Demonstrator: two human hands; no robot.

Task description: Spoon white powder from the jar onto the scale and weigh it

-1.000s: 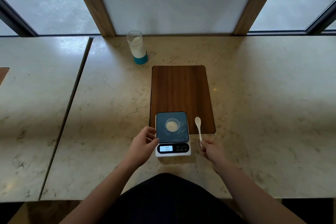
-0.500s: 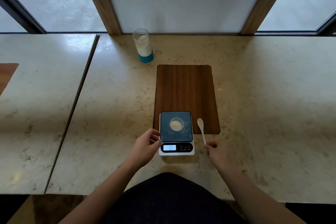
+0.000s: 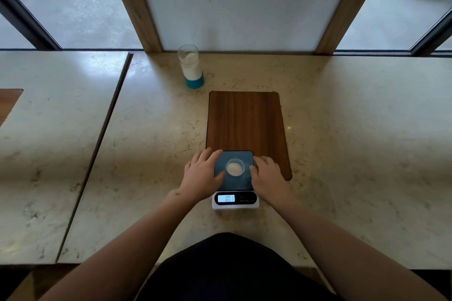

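The white kitchen scale (image 3: 235,204) with a dark platform sits at the near end of a wooden board (image 3: 245,120). On the platform stands a small clear cup of white powder (image 3: 235,167), and the display (image 3: 226,198) is lit. My left hand (image 3: 201,177) grips the scale's left side, thumb lying on the platform. My right hand (image 3: 267,176) presses against the right side and covers the spot where the white spoon lay; the spoon is hidden. The open powder jar (image 3: 190,66), with a teal base, stands at the back left, far from both hands.
The marble counter (image 3: 354,154) runs to a window wall with wooden posts at the back. A seam (image 3: 102,144) splits off a second slab on the left, where another wooden board (image 3: 8,102) shows at the edge. My dark clothing fills the bottom centre.
Both hands have moved forward onto the scale's sides. My right hand left the spoon's handle end and now covers the spoon. The camera has tilted slightly.
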